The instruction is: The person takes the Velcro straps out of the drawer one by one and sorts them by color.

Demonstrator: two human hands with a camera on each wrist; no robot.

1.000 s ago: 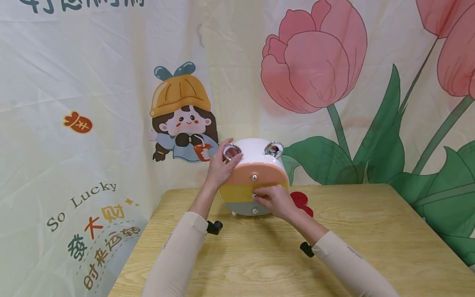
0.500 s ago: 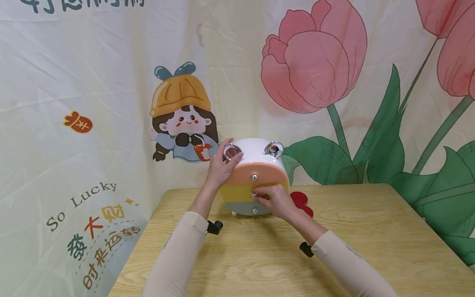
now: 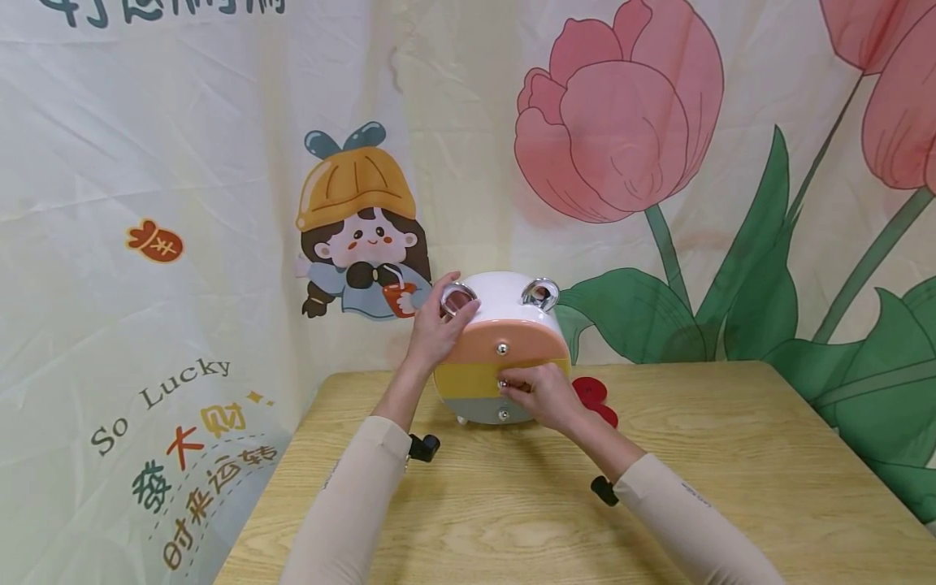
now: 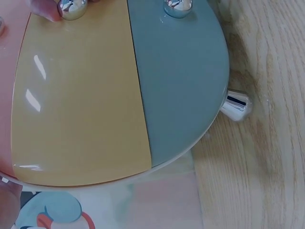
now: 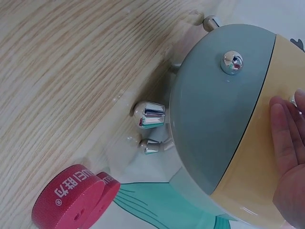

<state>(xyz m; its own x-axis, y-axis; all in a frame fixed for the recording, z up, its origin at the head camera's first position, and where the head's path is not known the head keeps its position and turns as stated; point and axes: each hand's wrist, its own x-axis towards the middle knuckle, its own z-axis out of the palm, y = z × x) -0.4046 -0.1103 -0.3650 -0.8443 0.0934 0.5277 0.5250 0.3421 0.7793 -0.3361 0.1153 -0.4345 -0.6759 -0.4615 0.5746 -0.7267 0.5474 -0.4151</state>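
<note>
A small round-fronted drawer box with a white top stands on the table. Its front has an orange-pink drawer, a yellow drawer and a grey-blue drawer, all flush with one another. Each carries a round silver knob. My left hand holds the box's upper left corner around one silver ring ear; its thumb lies toward the front. My right hand pinches the knob of the yellow drawer, its fingers partly covering that knob. The left wrist view catches only a bit of fingers at the knob.
Red rolls of tape lie on the table just right of the box. The wooden table stretches out in front. A printed cloth hangs close behind the box. Silver feet stick out under it.
</note>
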